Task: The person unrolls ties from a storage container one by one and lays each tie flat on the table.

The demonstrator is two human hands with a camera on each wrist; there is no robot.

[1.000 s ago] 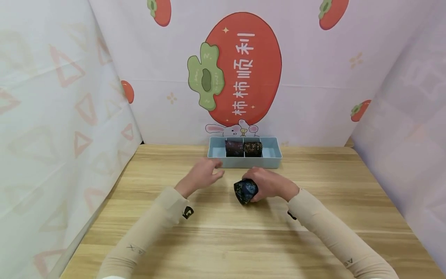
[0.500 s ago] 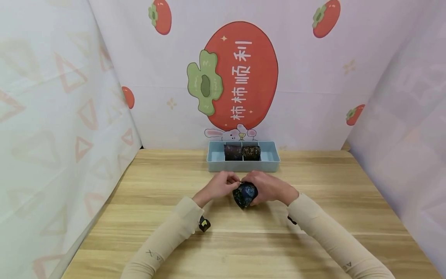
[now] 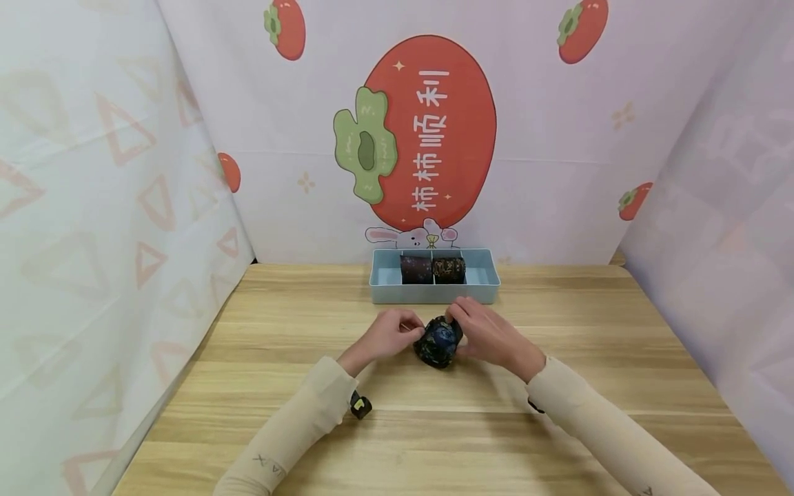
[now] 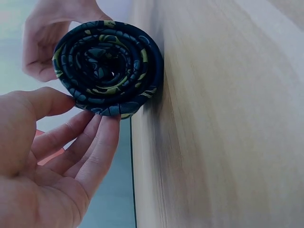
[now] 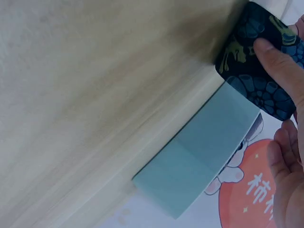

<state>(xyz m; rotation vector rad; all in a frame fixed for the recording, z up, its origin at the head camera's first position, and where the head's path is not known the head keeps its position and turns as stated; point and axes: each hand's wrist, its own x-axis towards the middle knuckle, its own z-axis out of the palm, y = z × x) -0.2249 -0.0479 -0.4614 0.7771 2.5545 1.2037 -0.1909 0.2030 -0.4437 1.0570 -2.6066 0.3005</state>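
A dark necktie (image 3: 439, 344), rolled into a thick coil with blue and yellow-green flower patterns, is held between both hands just in front of the blue box. My left hand (image 3: 387, 333) pinches the roll's edge, thumb on one side and fingertips on the other, as the left wrist view shows. There the coil's spiral end (image 4: 102, 64) faces the camera, its lower side close to the tabletop. From the other side my right hand (image 3: 491, 335) grips the roll. In the right wrist view its thumb (image 5: 273, 59) lies across the tie's patterned outer face.
A light-blue divided box (image 3: 434, 295) stands at the table's back edge. Its two middle compartments hold a purplish rolled tie (image 3: 416, 270) and a black-and-gold one (image 3: 449, 271). Behind it hangs a printed cloth (image 3: 546, 124); the wooden tabletop (image 3: 409, 441) extends toward me.
My left hand has come right, from beside the roll to pinching its edge. The right hand has shifted its fingers and moved slightly right; the roll has turned a little.
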